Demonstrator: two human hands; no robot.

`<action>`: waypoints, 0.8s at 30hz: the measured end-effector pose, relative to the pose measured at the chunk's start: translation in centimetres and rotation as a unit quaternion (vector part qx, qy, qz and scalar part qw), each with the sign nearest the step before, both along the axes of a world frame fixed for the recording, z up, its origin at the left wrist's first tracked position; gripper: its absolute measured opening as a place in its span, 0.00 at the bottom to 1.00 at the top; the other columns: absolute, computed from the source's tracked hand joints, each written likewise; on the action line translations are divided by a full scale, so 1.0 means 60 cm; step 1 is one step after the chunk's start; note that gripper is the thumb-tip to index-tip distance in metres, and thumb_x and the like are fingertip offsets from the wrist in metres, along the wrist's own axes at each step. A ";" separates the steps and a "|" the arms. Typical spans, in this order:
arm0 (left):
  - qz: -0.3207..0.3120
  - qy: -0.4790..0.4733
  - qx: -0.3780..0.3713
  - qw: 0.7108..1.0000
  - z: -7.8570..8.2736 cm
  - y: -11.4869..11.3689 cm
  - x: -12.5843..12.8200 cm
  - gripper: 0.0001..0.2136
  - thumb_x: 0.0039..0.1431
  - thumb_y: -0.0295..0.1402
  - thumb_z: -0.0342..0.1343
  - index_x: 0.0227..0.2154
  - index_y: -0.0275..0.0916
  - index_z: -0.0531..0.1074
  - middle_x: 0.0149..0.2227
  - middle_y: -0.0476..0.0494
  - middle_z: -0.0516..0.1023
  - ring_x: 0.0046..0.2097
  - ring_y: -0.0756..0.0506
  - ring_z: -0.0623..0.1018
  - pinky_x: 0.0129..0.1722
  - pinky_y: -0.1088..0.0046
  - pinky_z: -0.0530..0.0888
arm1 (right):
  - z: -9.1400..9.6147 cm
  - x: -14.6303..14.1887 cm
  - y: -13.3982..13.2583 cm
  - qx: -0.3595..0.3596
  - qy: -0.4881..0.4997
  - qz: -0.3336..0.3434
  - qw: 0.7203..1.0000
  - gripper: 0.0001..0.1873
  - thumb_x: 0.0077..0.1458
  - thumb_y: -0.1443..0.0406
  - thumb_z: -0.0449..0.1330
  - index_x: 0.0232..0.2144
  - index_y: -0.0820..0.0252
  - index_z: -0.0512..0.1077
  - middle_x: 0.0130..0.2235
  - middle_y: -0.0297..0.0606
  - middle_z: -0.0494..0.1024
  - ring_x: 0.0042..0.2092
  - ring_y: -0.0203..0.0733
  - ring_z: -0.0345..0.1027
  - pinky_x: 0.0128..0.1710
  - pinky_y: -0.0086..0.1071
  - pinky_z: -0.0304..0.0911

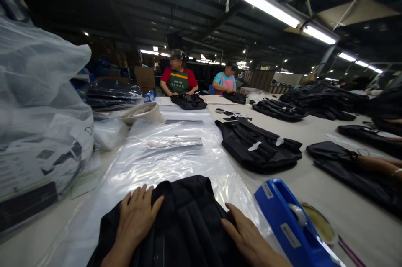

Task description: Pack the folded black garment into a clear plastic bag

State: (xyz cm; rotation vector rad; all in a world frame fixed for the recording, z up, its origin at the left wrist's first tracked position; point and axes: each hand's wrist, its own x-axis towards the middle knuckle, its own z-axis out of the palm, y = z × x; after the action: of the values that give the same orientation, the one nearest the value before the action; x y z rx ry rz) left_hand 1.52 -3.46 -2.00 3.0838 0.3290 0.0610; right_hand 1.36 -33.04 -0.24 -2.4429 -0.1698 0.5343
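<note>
Left hand flat, right hand loosely spread, both against a black bag, near end cut off.

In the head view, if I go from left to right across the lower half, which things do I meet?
Large plastic bag, left hand, right hand, blue tape dispenser, another person's arm. The black fabric overlaps both hands, so it is left out.

Lit tube lamps hung in rows beneath a dark, beamed ceiling; a pale worktop stretched below.
</note>
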 end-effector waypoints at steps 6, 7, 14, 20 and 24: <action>0.005 0.020 -0.004 1.000 0.037 -0.022 -0.004 0.26 0.62 0.44 0.37 0.54 0.30 0.63 0.51 0.30 0.71 0.54 0.35 0.68 0.53 0.56 0.57 | 0.001 -0.093 -0.063 -0.055 -0.002 -0.020 0.998 0.39 0.56 0.51 0.48 0.61 0.74 0.51 0.62 0.52 0.55 0.63 0.49 0.47 0.62 0.40 0.44; 0.009 0.022 -0.006 1.000 0.040 -0.023 -0.005 0.26 0.62 0.45 0.36 0.53 0.31 0.63 0.50 0.30 0.72 0.53 0.35 0.69 0.52 0.56 0.58 | 0.001 -0.099 -0.065 -0.054 -0.024 -0.026 0.998 0.38 0.56 0.52 0.48 0.60 0.75 0.52 0.61 0.53 0.57 0.63 0.50 0.49 0.62 0.40 0.46; 0.015 0.056 -0.003 0.998 0.053 -0.039 -0.039 0.27 0.60 0.50 0.37 0.48 0.34 0.68 0.47 0.31 0.73 0.51 0.34 0.70 0.49 0.56 0.61 | 0.035 -0.141 -0.072 -0.062 -0.039 0.038 0.997 0.33 0.58 0.57 0.52 0.61 0.66 0.54 0.54 0.52 0.68 0.56 0.51 0.61 0.55 0.41 0.55; 0.004 0.064 -0.005 0.998 0.055 -0.065 -0.088 0.28 0.57 0.51 0.35 0.46 0.34 0.68 0.45 0.31 0.74 0.50 0.32 0.70 0.49 0.53 0.61 | 0.032 -0.206 -0.109 -0.062 -0.037 0.046 0.996 0.30 0.59 0.58 0.53 0.61 0.61 0.54 0.48 0.50 0.72 0.52 0.52 0.66 0.53 0.42 0.58; 0.010 0.067 -0.002 0.998 0.071 -0.077 -0.099 0.29 0.55 0.51 0.35 0.43 0.33 0.69 0.43 0.30 0.75 0.49 0.31 0.71 0.48 0.52 0.61 | 0.018 -0.222 -0.115 -0.033 -0.046 0.051 0.997 0.30 0.58 0.59 0.54 0.61 0.61 0.55 0.47 0.50 0.72 0.50 0.52 0.67 0.52 0.43 0.59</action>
State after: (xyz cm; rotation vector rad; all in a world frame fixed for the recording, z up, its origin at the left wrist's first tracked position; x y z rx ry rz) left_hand -4.44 -8.11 2.26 3.0870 0.3645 -0.1478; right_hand -11.99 -39.96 0.85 -2.5356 -0.3199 0.4789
